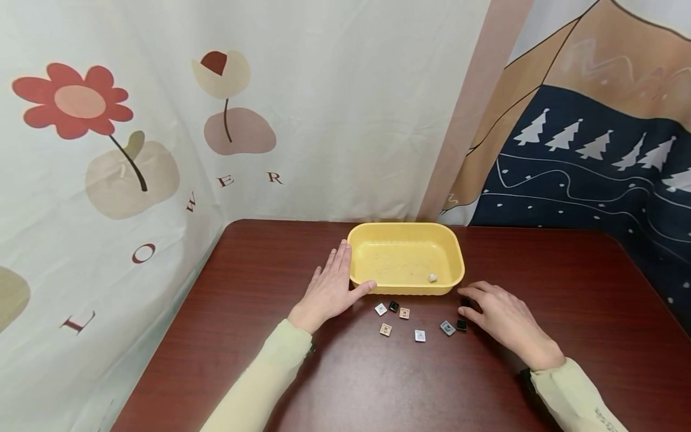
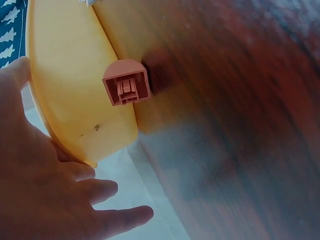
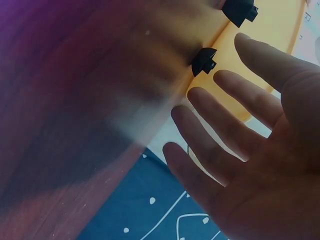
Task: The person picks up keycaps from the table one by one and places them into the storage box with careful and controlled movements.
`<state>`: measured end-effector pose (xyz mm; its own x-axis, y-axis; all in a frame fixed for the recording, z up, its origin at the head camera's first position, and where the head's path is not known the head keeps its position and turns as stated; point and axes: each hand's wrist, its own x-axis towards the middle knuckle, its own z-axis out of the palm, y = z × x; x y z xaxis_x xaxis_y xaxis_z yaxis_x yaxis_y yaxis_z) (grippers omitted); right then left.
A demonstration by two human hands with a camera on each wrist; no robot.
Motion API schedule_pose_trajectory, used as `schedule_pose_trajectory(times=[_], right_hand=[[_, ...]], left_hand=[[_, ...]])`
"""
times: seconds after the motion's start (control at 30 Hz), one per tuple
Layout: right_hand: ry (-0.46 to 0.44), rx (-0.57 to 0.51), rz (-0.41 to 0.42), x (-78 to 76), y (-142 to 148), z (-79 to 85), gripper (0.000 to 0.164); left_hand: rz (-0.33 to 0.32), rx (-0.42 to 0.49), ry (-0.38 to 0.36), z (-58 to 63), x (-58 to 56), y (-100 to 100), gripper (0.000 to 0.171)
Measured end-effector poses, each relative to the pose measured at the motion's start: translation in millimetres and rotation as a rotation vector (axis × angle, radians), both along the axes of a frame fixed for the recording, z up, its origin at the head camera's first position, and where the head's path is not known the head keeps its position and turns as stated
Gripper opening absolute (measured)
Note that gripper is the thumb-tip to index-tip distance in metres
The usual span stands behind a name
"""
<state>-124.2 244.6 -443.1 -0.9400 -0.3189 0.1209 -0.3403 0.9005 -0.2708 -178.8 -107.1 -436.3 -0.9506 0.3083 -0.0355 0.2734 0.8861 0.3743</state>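
My left hand (image 1: 330, 292) lies along the left side of a yellow plastic tub (image 1: 460, 252), fingers straight at its rim and thumb over the front edge. My right hand (image 1: 504, 318) hovers by the tub's front right corner, fingers spread and loosely bent, gripping nothing. Close to its fingertips, the right wrist view has a black keycap (image 3: 204, 61), with another black keycap (image 3: 239, 11) farther up. Seen from the left wrist, a reddish-brown keycap (image 2: 127, 82) shows its hollow underside beside the tub. One small whitish piece (image 1: 432, 278) sits inside the tub.
Several loose keycaps are scattered before the tub, among them a white keycap (image 1: 420, 336), a tan keycap (image 1: 385, 329) and a grey keycap (image 1: 447, 327). They lie on a dark red-brown table (image 1: 367, 384). A printed curtain (image 1: 335, 108) hangs behind and at the sides.
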Motion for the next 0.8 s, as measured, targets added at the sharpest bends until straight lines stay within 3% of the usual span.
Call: schedule_pose_trajectory(times=[0.8], right_hand=[[0.010,-0.061,0.068,2.8,0.2,-4.2,0.025]], left_hand=[[0.003,-0.011,-0.001,1.3,0.3,0.3,0.109]])
